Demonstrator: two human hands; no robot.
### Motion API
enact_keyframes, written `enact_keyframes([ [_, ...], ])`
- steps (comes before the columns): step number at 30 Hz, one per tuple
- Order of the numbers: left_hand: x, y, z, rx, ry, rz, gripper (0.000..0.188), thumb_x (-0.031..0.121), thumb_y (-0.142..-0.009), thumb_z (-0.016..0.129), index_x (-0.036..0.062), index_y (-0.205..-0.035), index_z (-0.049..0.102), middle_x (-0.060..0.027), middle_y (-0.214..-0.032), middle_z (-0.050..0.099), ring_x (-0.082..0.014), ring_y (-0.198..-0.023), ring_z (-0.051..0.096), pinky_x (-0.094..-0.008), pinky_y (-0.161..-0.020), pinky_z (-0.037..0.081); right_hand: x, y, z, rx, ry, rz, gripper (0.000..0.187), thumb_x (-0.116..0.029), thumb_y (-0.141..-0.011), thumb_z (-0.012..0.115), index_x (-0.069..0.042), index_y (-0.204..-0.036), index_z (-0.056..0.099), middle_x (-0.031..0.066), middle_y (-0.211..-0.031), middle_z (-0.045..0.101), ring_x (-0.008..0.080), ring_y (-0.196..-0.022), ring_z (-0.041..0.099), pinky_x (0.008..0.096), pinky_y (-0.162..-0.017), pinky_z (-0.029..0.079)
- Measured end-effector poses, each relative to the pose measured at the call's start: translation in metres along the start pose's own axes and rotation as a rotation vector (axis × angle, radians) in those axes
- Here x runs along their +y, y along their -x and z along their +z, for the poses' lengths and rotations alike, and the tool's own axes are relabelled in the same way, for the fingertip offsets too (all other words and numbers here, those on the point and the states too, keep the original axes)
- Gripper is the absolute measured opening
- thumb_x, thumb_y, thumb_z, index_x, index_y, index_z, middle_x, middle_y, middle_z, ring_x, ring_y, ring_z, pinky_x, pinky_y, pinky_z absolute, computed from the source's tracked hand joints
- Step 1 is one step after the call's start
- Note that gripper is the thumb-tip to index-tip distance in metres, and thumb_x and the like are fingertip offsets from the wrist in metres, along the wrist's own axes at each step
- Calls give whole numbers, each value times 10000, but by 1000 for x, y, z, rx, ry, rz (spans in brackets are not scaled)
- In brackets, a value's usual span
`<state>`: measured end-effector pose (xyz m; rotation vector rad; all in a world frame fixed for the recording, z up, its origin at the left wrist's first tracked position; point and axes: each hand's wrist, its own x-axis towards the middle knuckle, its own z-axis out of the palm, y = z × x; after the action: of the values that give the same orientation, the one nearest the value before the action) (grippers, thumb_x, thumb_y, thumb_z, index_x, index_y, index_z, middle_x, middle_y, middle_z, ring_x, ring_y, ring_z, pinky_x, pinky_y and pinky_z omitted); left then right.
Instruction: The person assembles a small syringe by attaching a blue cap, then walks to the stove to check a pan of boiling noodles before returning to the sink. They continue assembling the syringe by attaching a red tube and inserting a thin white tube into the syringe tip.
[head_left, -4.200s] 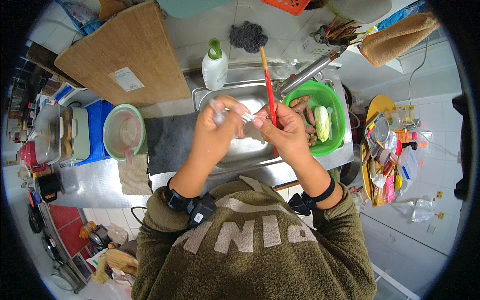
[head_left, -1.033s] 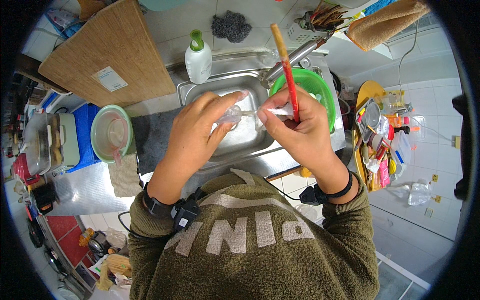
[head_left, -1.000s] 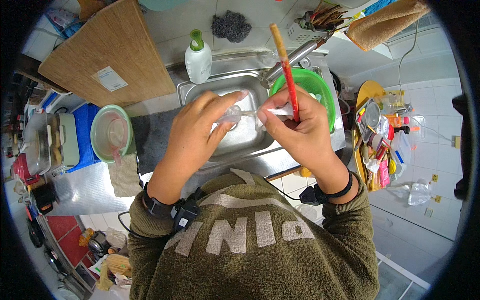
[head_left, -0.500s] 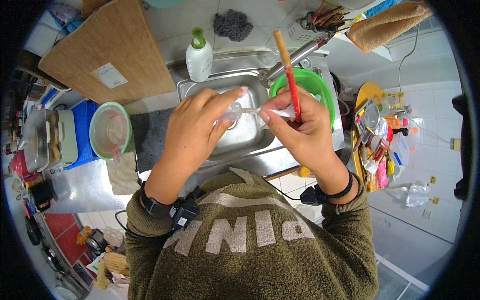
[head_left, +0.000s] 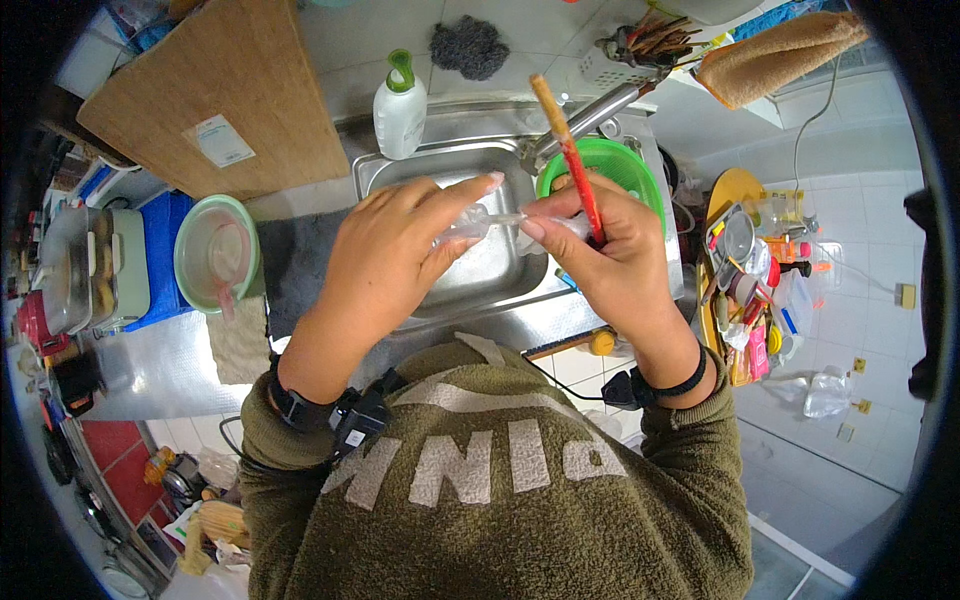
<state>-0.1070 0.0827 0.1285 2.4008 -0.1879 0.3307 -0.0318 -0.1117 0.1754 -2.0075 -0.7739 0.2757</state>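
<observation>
Above the sink [head_left: 490, 290], a piece of clear, crumpled plastic film [head_left: 472, 222], perhaps a bag, stretches between my hands in a thin twisted strand. My left hand [head_left: 390, 245] is closed on one bunched end, its index finger pointing away. My right hand [head_left: 625, 255] pinches the other end between thumb and fingers. The same hand also holds a thin red stick [head_left: 568, 150] with a tan end, like a chopstick, slanting up and away. Behind the right hand is a green basket [head_left: 648, 180], partly covered by it.
A white pump bottle [head_left: 399, 120] stands behind the sink, near a dark scouring pad [head_left: 468, 48]. A wooden board [head_left: 265, 95] leans at the back left. Farther left sits a pale green bowl [head_left: 188, 240]. The metal faucet [head_left: 590, 115] reaches over the sink; a cluttered rack [head_left: 740, 290] is at right.
The stick's upper end has tipped a little to the left and nearer. Both hands keep hold of the plastic in almost the same place.
</observation>
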Motion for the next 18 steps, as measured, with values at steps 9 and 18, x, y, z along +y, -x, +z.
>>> enact_keyframes([
  [9,-3,1,-4,-51,57,20,510,186,-782,658,209,-1273,523,-77,-932,597,-277,-840,579,-395,-770,459,-10,2,-4,-94,-206,233,292,-25,-769,721,-23,-1040,612,5,-909,536,56,-792,499,175,-633,389],
  [18,-1,1,-7,-71,62,6,492,143,-762,663,166,-1243,560,-97,-1009,626,-289,-843,583,-380,-755,462,-7,3,-2,-68,-210,197,213,5,-816,633,-16,-1017,565,3,-946,529,46,-822,499,177,-687,408],
])
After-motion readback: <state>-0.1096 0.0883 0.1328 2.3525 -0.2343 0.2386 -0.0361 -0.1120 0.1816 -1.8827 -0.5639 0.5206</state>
